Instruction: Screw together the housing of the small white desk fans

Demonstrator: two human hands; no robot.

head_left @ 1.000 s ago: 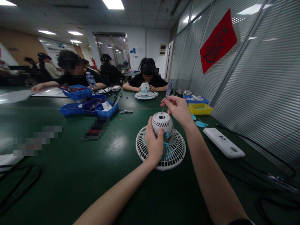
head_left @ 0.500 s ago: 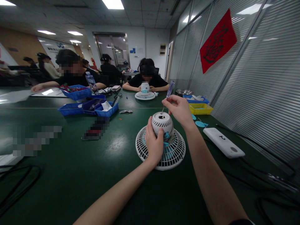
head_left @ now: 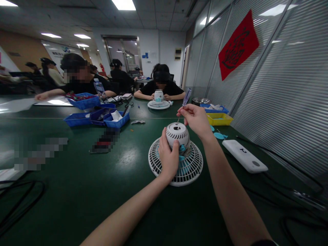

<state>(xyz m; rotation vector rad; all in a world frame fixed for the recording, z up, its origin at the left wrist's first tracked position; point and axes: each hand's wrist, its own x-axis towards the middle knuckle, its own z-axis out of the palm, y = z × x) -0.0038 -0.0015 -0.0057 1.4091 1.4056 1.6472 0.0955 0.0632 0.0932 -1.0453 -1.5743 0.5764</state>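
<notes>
A small white fan [head_left: 178, 135] lies with its round slotted grille [head_left: 191, 172] down on the green table [head_left: 133, 184], its rounded motor housing pointing up. Around the housing's left side wraps my left hand [head_left: 169, 157], thumb across the front. My right hand [head_left: 194, 118] pinches a screwdriver [head_left: 187, 97] with a clear purplish handle. The shaft slants down to the top of the housing, by a dark opening; the exact tip is hard to make out. Light blue parts [head_left: 182, 148] show between housing and grille.
A white power bank [head_left: 244, 156] with cables sits to the right. Behind it are light blue pieces [head_left: 219, 136], a yellow tray [head_left: 219, 119] and a metal bowl [head_left: 201, 101]. Blue bins [head_left: 119, 120] stand at left. Across the table, a person handles another fan [head_left: 158, 102].
The right fingers have shifted very slightly on the screwdriver. The fan and my left hand look the same.
</notes>
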